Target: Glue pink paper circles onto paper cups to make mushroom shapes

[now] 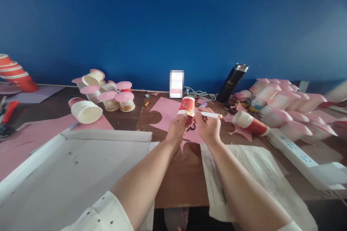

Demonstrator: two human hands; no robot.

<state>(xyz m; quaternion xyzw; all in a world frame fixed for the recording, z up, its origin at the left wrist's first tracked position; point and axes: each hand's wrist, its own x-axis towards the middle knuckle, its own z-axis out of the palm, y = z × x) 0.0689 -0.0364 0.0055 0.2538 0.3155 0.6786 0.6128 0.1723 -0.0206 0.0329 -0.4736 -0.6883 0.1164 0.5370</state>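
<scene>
A red and white paper cup (187, 104) is held up by my left hand (176, 128), whose fingers are closed round its lower part. Close on its right, my right hand (208, 124) grips a white marker (210, 114) with an orange end that points right. The marker's other end is hidden by the fingers near the cup. Under and behind the hands lies cut pink paper (166, 110). Dark scissor handles (192, 127) show partly between the hands. A purple item (202, 105) is just behind my right hand.
Cups with pink discs (107, 97) and stacked cups (86, 110) stand or lie left. A white box lid (81, 162) fills the front left. A phone (176, 84), a black flask (232, 83), more cups (251, 123), a power strip (294, 149) and pink-topped cups (287, 108) are behind and right.
</scene>
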